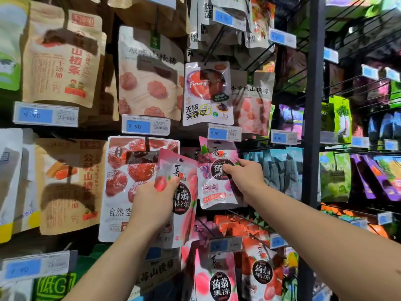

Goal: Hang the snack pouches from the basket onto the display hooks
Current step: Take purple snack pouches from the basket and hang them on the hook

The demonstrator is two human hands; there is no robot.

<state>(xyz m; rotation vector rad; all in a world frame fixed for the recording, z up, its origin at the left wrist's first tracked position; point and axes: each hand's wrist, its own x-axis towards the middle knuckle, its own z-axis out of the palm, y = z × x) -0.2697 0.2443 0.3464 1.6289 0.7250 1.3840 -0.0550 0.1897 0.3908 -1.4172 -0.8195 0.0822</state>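
My left hand [153, 199] grips a pink peach jelly pouch [184, 198] by its left side, holding it upright in front of the rack. My right hand [246, 175] pinches the right edge of a purple grape jelly pouch [213, 181] that hangs just right of the pink one, under a price tag [224, 133]. The hook that carries the purple pouch is hidden behind that tag. The two pouches almost touch. No basket is in view.
Hanging snack bags fill the rack: brown hawthorn bags [63, 59] upper left, a plum pouch [207, 94] above my hands, more jelly pouches [219, 279] below. A dark upright post [312, 127] stands at the right, with further hooks [351, 79] beyond it.
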